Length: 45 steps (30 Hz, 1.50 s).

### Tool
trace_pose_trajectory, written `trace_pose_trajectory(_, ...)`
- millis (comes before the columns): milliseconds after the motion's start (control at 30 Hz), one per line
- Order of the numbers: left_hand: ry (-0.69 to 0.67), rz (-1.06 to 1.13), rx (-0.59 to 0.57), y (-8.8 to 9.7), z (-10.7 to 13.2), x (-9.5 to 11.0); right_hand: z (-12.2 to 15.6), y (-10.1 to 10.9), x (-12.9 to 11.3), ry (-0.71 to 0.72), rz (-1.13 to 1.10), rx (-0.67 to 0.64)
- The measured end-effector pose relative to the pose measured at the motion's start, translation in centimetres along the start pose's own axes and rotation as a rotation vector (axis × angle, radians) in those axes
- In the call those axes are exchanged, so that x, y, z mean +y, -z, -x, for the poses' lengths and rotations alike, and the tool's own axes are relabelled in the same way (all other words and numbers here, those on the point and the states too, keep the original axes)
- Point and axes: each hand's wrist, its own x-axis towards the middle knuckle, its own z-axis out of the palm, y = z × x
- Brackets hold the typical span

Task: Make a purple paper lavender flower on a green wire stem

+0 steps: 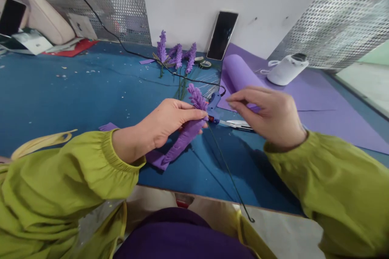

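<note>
My left hand (170, 123) pinches a purple craft flower (198, 97) at the base of its fringed head. A purple foam strip (184, 141) runs down from the flower under my fingers and ends on the table. The green wire stem (226, 164) slants down to the right, its hooked end past the table edge. My right hand (267, 113) is raised to the right, thumb and forefinger brought together; anything between the tips is too blurred to make out. Between the hands lie a blue glue gun (214, 101) and a white-handled cutter (238, 124).
Behind stand finished purple flowers (162, 48), tape rolls (205, 64) and a phone (222, 35) leaning on the white panel. Purple foam sheets (322, 93), a foam roll (241, 73) and a white container (287, 69) are at right. A black cord (103, 27) crosses the blue table (75, 93).
</note>
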Motion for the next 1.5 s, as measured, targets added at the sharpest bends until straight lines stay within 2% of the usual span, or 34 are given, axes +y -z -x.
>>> trace_pose_trajectory(33,0.007,-0.007,0.002,0.1,0.0,0.0,-0.2,0.1,0.8,0.111,0.129,-0.004)
trace_pose_trajectory(100,0.02,-0.003,-0.02,0.2,0.0,0.0,-0.6,-0.3,2.1,0.303,0.299,-0.116)
trace_pose_trajectory(200,0.024,0.029,-0.065,0.3,0.0,-0.1,-0.9,-1.7,3.2,0.507,0.351,-0.286)
trace_pose_trajectory(333,0.02,0.058,-0.071,0.3,0.1,0.1,-1.2,-3.0,3.9,0.574,0.333,-0.329)
trace_pose_trajectory(533,-0.01,0.07,-0.073,0.3,-0.2,0.4,-1.7,-2.5,4.2,0.586,0.41,-0.359)
trace_pose_trajectory(667,-0.031,0.086,-0.075,0.4,-0.3,0.6,-1.4,-1.8,4.2,0.554,0.438,-0.33)
trace_pose_trajectory(767,-0.043,0.088,-0.065,0.6,-0.1,0.9,-1.1,-1.2,4.4,0.467,0.353,-0.299)
trace_pose_trajectory(867,-0.047,0.081,-0.058,0.8,-0.1,0.9,-1.0,-0.5,4.0,0.283,0.167,-0.219)
trace_pose_trajectory(1033,-0.051,0.05,0.018,1.2,-0.5,0.5,-0.5,0.7,2.0,-0.122,-0.266,0.07)
trace_pose_trajectory(1100,-0.056,0.057,0.045,1.2,-0.8,0.4,0.1,1.2,1.4,-0.19,-0.415,0.036)
trace_pose_trajectory(1200,-0.035,0.077,0.076,1.1,-1.1,0.3,1.2,1.9,0.8,-0.09,-0.478,-0.175)
trace_pose_trajectory(1267,-0.027,0.088,0.092,1.1,-1.2,0.3,1.8,2.1,0.7,-0.006,-0.441,-0.242)
trace_pose_trajectory(1367,-0.039,0.106,0.083,1.1,-1.2,0.3,2.3,1.9,0.5,0.048,-0.338,-0.217)
trace_pose_trajectory(1500,-0.039,0.095,0.106,1.0,-1.2,0.4,2.5,1.6,0.1,0.034,-0.217,-0.192)
